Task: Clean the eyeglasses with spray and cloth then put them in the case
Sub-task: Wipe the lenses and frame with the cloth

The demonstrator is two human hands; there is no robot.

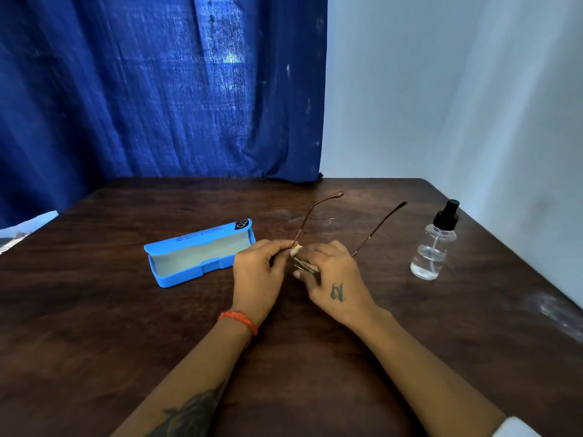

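From the head camera, both hands meet at the middle of the dark wooden surface [315, 357]. The left hand [260, 279] pinches the eyeglasses [310, 216] at the hinge end of one arm, its grip closed on the frame. The right hand [334, 279] has its grip clenched around a small pale cloth [307, 267] pressed over a lens, so the lenses themselves are mostly hidden between the fingers. Both thin metal arms stand open, pointing away toward 12 and 1 o'clock.

At 9 o'clock from the hands lies the blue case [198, 252], lid open, pale lining showing, ready to receive. At 3 o'clock stands the clear spray bottle [433, 244], upright, black nozzle on top, well apart from the hands.

This looks like the wiping step, spray probably already used. The glasses seem light and delicate: thin wire arms that would bend easily, lenses slick when damp. Best held at the rim or hinge, never squeezing the lens face bare. The arms need folding before the case.
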